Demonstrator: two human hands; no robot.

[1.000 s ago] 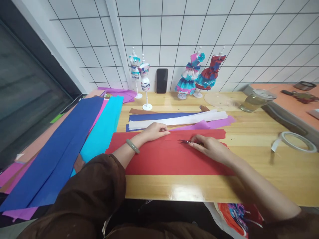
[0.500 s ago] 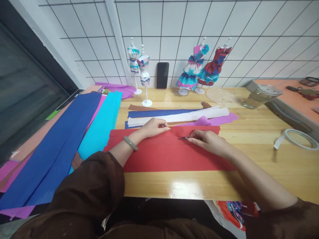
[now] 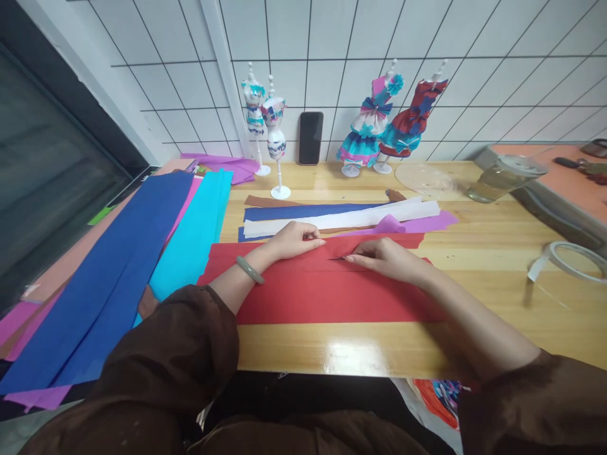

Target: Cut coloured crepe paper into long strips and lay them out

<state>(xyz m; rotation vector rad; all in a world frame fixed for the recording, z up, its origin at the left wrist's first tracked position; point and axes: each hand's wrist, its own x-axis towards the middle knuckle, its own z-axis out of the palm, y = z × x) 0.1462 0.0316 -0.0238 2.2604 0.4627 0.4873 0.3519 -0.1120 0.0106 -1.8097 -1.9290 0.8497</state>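
The red sheet [image 3: 308, 297] lies on the worktop [image 3: 303, 351], square before the person. The left hand [image 3: 294, 240] pinches near its far edge, presumably to keep it taut; the right hand [image 3: 391, 259] grips what look like scissors [image 3: 337, 258], pointing leftward along the sheet.

A plain red sheet [image 3: 308, 297] lies near the front edge of the honey-yellow, wood-grained tabletop [image 3: 484, 309]; behind it, a white strip [image 3: 341, 218] and a purple piece [image 3: 429, 222]. At the left edge, a deep blue sheet [image 3: 104, 265] and a turquoise sheet [image 3: 194, 230]. By the back edge, a pink-white-turquoise dress [image 3: 367, 136] and a red-blue-turquoise dress [image 3: 415, 120]. Black lines grid the white wall [image 3: 327, 38].
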